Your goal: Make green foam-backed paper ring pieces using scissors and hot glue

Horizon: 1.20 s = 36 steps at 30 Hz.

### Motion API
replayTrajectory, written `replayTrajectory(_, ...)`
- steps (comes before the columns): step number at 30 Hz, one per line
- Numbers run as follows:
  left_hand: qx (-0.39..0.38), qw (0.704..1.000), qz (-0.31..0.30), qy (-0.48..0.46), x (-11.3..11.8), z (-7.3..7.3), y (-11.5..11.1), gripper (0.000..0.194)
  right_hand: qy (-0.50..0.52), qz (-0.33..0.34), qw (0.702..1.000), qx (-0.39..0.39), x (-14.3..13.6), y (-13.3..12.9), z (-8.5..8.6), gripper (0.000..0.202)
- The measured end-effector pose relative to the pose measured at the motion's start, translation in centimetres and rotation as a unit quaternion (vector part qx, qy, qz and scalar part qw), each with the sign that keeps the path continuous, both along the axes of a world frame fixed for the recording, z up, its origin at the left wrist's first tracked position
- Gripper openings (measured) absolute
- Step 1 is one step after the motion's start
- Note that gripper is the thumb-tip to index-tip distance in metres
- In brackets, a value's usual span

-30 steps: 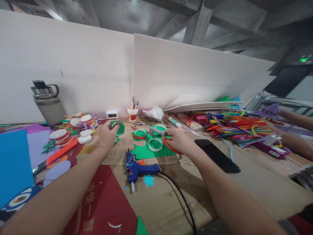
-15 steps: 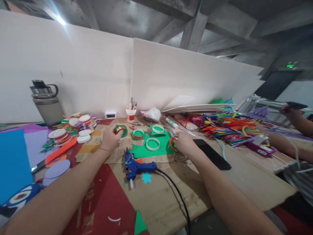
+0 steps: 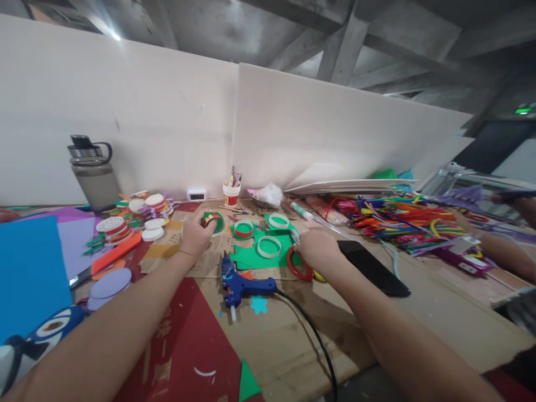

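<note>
My left hand (image 3: pixel 197 237) is closed around a short red and gold ring (image 3: pixel 211 219), with green inside and about it. At the right edge of the green sheet (image 3: pixel 251 257), my right hand (image 3: pixel 319 247) is closed on a pair of scissors (image 3: pixel 300 269). Their red handle loop shows below the hand, and a bit of metal shows at the fingertips. On green pieces between my hands sit a red-banded ring (image 3: pixel 243 228) and two pale rings, one nearer (image 3: pixel 268 247) and one farther (image 3: pixel 278 222). My right fingertips are partly hidden.
A blue glue gun (image 3: pixel 247 286) lies in front, its black cord running to the table edge. A phone (image 3: pixel 372 268) lies right of my right hand, near colourful pipe cleaners (image 3: pixel 402 215). An orange cutter (image 3: pixel 113 254) and a bottle (image 3: pixel 94 173) are at left. Another person's arm (image 3: pixel 508 254) reaches in.
My right hand has turned and shifted slightly, so more of the scissors' red handle and a yellow part show. My left hand keeps hold of the ring. The view has swung slightly left.
</note>
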<state>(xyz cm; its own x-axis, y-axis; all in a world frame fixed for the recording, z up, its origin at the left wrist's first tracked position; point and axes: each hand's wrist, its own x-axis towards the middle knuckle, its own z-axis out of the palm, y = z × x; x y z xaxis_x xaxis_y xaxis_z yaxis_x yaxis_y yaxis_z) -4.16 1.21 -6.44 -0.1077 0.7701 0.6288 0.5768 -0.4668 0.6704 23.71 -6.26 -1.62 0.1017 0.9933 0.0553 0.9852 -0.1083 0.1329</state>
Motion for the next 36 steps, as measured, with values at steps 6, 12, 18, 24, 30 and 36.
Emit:
replayTrajectory(6,0.01,0.987,-0.03,-0.159,-0.8,0.8,1.6,0.023,0.173,0.258,0.949,0.045,-3.0,0.2,0.5,0.018)
replayTrajectory(12,0.026,0.95,0.005,-0.312,-2.3,1.3,3.4,0.024,0.097,0.322,0.939,-0.071,-7.0,2.0,0.3,0.03)
replayTrajectory(18,0.069,0.972,0.058,-0.219,-3.8,0.3,3.7,0.02,-0.01,0.321,0.939,-0.121,-8.7,3.0,1.2,0.021)
replayTrajectory(24,0.076,0.974,0.076,-0.197,-4.1,-0.3,4.1,0.02,-0.027,0.323,0.934,-0.147,-9.2,3.8,1.4,0.023)
replayTrajectory(30,0.084,0.971,0.052,-0.218,-4.4,0.1,4.4,0.019,-0.027,0.331,0.929,-0.162,-10.0,3.8,1.9,0.029)
replayTrajectory(36,0.055,0.953,0.014,-0.298,-4.2,0.6,4.6,0.022,0.022,0.346,0.931,-0.114,-9.1,4.6,2.3,0.02)
